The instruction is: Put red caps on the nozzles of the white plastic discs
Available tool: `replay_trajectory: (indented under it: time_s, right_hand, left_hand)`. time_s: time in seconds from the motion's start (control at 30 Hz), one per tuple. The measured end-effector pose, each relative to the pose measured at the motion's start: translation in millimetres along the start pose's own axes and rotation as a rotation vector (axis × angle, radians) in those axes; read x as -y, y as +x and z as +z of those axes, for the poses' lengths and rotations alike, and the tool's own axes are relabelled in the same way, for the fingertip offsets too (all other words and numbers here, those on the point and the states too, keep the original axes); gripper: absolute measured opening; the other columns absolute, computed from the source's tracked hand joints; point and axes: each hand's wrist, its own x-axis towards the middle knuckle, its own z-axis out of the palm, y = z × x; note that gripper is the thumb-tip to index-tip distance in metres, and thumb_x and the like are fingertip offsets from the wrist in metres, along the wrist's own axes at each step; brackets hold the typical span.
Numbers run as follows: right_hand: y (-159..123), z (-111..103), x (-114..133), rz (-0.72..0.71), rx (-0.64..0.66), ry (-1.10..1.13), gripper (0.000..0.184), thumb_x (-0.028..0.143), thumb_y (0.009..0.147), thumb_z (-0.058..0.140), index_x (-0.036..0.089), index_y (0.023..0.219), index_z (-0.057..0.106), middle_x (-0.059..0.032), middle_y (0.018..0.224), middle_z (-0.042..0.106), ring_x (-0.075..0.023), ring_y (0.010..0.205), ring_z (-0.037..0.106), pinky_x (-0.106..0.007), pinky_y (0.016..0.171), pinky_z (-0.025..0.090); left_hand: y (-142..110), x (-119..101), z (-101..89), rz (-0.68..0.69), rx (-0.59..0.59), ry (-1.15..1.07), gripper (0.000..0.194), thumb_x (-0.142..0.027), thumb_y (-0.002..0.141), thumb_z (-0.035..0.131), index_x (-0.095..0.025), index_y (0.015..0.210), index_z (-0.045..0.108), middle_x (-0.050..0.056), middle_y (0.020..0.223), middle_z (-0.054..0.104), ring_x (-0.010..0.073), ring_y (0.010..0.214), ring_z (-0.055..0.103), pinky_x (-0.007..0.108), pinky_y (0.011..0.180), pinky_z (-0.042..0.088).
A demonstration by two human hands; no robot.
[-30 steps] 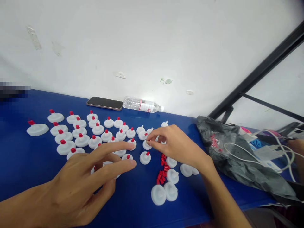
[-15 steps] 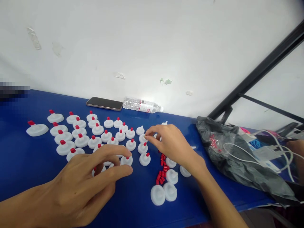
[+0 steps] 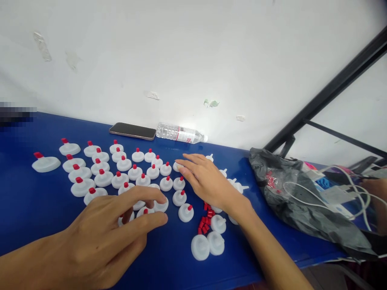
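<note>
My left hand [image 3: 121, 225] hovers over the near edge of a group of white nozzle lids [image 3: 105, 179]. Its thumb and index finger are apart with nothing visible between them. These round lids carry small red tips on their spouts; the left hand partly hides the nearest ones. My right hand [image 3: 208, 177] reaches forward with fingers stretched out, palm down. Its fingertips are by a white lid [image 3: 176, 166], mostly covered. Below them, three red-tipped lids [image 3: 179, 197] form a column. Loose red caps [image 3: 204, 222] lie beneath the right wrist, beside white lids without red tips [image 3: 217, 224].
A phone [image 3: 132, 131] and a clear water bottle [image 3: 180, 133] lie along the wall. At right, a black plastic bag [image 3: 311, 217] holds a pouch of red pieces and a white cable [image 3: 359, 185]. Behind it slants a black metal bar [image 3: 329, 88]. Another person's arm [image 3: 377, 193] shows at the right edge.
My right fingers have spread from a pinch and lifted off a lid, which now shows a red tip. The column's other two lids have shifted toward me. My left hand has barely moved.
</note>
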Motion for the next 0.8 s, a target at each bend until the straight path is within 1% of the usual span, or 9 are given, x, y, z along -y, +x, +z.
replay_trajectory:
  time_s: [0.07,0.17,0.23,0.3,0.4,0.5,0.6,0.7,0.8]
  right_hand:
    - [2,3,-4,-0.009,0.017,0.041,0.048,0.038,0.13,0.047,0.014,0.153,0.082,-0.0183,0.164,0.078,-0.0385,0.164,0.065,-0.058,0.139,0.047]
    - [3,0,-2,-0.014,-0.024,0.093,0.044,0.035,0.129,0.048,0.019,0.14,0.088,-0.0131,0.156,0.084,-0.0336,0.148,0.077,-0.05,0.129,0.057]
    - [1,-6,4,-0.02,-0.09,0.228,0.04,0.035,0.128,0.052,0.024,0.133,0.09,-0.0089,0.147,0.089,-0.0298,0.139,0.081,-0.045,0.122,0.061]
    - [-3,-14,13,-0.041,-0.118,0.469,0.033,0.036,0.125,0.06,0.026,0.13,0.091,-0.0061,0.14,0.091,-0.0271,0.133,0.083,-0.041,0.116,0.064]
    - [-9,-23,23,-0.129,0.054,0.839,0.027,0.041,0.121,0.071,0.028,0.131,0.093,-0.0045,0.139,0.091,-0.0254,0.13,0.085,-0.038,0.11,0.067]
    - [-11,-24,27,-0.207,0.235,1.014,0.027,0.044,0.118,0.078,0.026,0.131,0.093,-0.0065,0.14,0.091,-0.027,0.131,0.085,-0.038,0.107,0.068]
    - [-11,-25,26,-0.209,0.268,1.03,0.028,0.044,0.117,0.079,0.023,0.128,0.093,-0.0086,0.141,0.091,-0.0279,0.131,0.085,-0.038,0.108,0.067]
    - [-11,-30,27,-0.173,0.176,0.957,0.025,0.04,0.12,0.073,0.024,0.122,0.092,-0.0058,0.136,0.092,-0.0249,0.127,0.085,-0.035,0.104,0.066]
    - [-12,-39,24,-0.05,0.026,0.599,0.029,0.04,0.121,0.07,0.024,0.109,0.09,-0.003,0.112,0.093,-0.021,0.097,0.084,-0.033,0.084,0.061]
  left_hand:
    - [1,-1,0.4,-0.011,-0.001,0.004,0.037,0.0,0.109,0.051,-0.026,0.127,0.071,0.007,0.137,0.08,0.0107,0.076,0.072,0.032,0.064,0.054]
    - [4,2,0.5,-0.068,-0.035,-0.021,0.039,0.0,0.109,0.053,-0.028,0.128,0.073,0.005,0.133,0.079,0.0139,0.084,0.072,0.03,0.067,0.057]
    - [6,6,0.7,-0.095,-0.057,-0.021,0.041,-0.003,0.11,0.056,-0.029,0.135,0.073,0.006,0.133,0.078,0.0174,0.099,0.077,0.029,0.078,0.063]
    - [6,11,2.1,-0.103,-0.056,-0.003,0.043,-0.013,0.113,0.06,-0.03,0.152,0.069,0.008,0.141,0.074,0.0222,0.119,0.079,0.031,0.094,0.069]
    - [5,17,6.6,-0.153,-0.047,-0.003,0.053,-0.04,0.121,0.064,-0.03,0.173,0.053,0.011,0.156,0.071,0.0276,0.137,0.078,0.036,0.11,0.07]
    - [6,14,10.1,-0.19,-0.073,-0.005,0.045,-0.053,0.125,0.058,-0.032,0.164,0.06,0.006,0.141,0.083,0.0257,0.128,0.085,0.037,0.115,0.069]
    - [11,8,8.4,-0.147,-0.046,0.016,0.033,-0.04,0.125,0.057,-0.029,0.154,0.065,0.003,0.124,0.089,0.0216,0.109,0.089,0.033,0.106,0.069]
    - [17,5,4.8,-0.121,-0.071,0.022,0.035,-0.027,0.121,0.057,-0.026,0.156,0.064,0.004,0.124,0.089,0.0192,0.11,0.087,0.029,0.105,0.068]
    - [17,7,3.2,-0.123,-0.084,0.065,0.039,-0.022,0.121,0.057,-0.026,0.159,0.062,0.003,0.13,0.088,0.018,0.117,0.086,0.028,0.111,0.067]
